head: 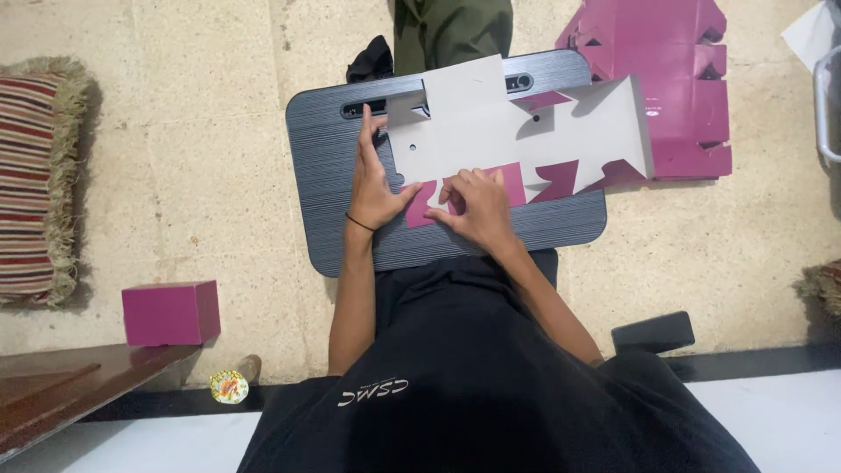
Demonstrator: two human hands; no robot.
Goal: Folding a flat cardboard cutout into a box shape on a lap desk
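Observation:
A flat die-cut cardboard box blank (526,140), white on the upper face and magenta underneath, lies on a dark grey lap desk (324,201). My left hand (375,188) presses down on the blank's left edge, index finger stretched forward. My right hand (477,206) pinches a folded-over magenta flap (512,182) at the blank's near edge. Other flaps at the right are partly folded, showing magenta.
A finished magenta box (169,313) stands on the stone floor at the left. More flat magenta blanks (679,79) lie at the top right. A striped fringed rug (35,175) is at the far left, a dark phone (653,333) at the right, a small round lid (229,386) near a wooden board.

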